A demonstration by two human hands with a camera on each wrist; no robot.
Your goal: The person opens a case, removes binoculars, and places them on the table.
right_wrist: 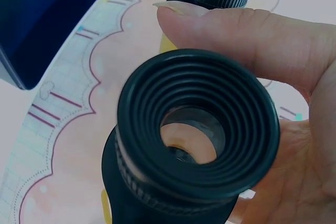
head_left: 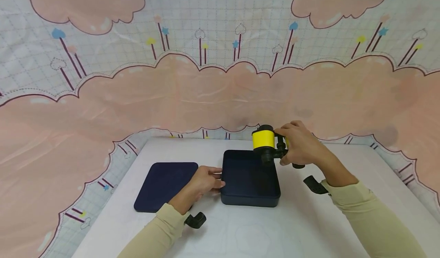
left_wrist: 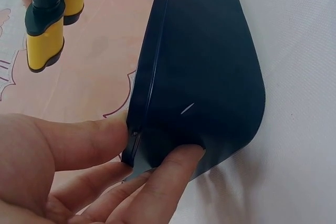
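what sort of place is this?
Likely a makeshift tabletop recording setup, probably indoors: a white table, a cartoon cloud-print sheet behind it and along both sides, and black gear worn at the wrists.

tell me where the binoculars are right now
In the head view, the binoculars are right of centre, held in the right hand, visually overlapping the far right corner of the open dark box.

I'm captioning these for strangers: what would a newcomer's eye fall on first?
In the head view, probably the yellow and black binoculars, held in the right hand by the far right corner of the dark open box. Next, that box on the white table, with the left hand touching its left side and a flat dark panel to the left.
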